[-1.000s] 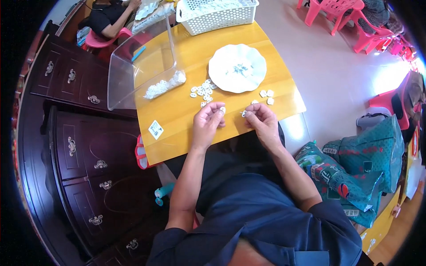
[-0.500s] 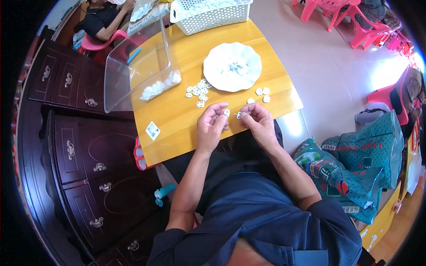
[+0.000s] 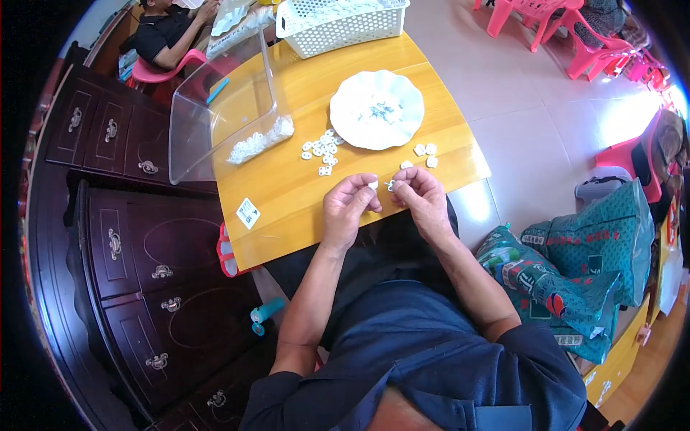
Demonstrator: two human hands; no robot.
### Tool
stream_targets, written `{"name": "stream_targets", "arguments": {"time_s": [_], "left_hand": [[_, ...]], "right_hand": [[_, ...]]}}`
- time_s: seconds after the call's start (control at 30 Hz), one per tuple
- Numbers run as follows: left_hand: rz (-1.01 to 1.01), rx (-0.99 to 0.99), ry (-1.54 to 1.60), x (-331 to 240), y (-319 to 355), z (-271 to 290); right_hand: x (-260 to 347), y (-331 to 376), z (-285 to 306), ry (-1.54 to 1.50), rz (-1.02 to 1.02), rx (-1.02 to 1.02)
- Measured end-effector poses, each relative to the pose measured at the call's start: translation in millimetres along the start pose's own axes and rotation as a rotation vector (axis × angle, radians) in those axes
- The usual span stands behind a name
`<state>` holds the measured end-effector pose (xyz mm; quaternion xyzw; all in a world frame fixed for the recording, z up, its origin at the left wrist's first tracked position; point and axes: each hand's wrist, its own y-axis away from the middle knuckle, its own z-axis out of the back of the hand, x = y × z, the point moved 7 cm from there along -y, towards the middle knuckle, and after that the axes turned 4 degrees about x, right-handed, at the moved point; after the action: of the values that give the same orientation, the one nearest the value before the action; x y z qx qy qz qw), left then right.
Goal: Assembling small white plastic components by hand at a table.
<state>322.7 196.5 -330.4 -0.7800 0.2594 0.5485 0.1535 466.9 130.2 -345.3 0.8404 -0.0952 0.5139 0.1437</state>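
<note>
Over the front edge of the yellow table (image 3: 287, 230), my left hand (image 3: 347, 208) pinches a small white piece (image 3: 373, 184) between thumb and forefinger. Facing it, a small gap away, my right hand (image 3: 422, 197) pinches a tiny whitish part (image 3: 390, 185) with a thin end pointing left; its exact kind is too small to make out. Just beyond my left hand lies a cluster of small white pieces with holes (image 3: 323, 146). Several similar white pieces (image 3: 430, 149) lie beyond my right hand. A scalloped white plate (image 3: 347, 122) holds small greyish bits.
At the left, a clear plastic bin (image 3: 188, 154) lies beside a bag of small clear parts (image 3: 262, 141). A white perforated basket (image 3: 338, 37) stands at the back. Dark drawers (image 3: 136, 251) flank the left, green bags (image 3: 596, 237) the right. Another person (image 3: 162, 39) sits far left.
My left hand has shifted slightly right and nearer to me, bringing its white piece closer to the part in my right hand. My right hand has barely moved.
</note>
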Motion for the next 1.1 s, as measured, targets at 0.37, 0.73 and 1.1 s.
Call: {"name": "stream_targets", "arguments": {"time_s": [0.37, 0.73, 1.1], "left_hand": [[0.061, -0.08, -0.105, 8.3, -1.8, 14.5], [0.045, -0.054, -0.234, -4.2, -0.7, 4.8], [0.017, -0.051, -0.291, -6.2, -1.5, 2.2]], "right_hand": [[-4.5, -0.2, -3.6, 0.121, 0.037, 0.041], [-3.7, -0.3, -5.2, 0.176, 0.038, 0.059], [-5.3, -1.3, -2.4, 0.188, 0.075, 0.012]]}}
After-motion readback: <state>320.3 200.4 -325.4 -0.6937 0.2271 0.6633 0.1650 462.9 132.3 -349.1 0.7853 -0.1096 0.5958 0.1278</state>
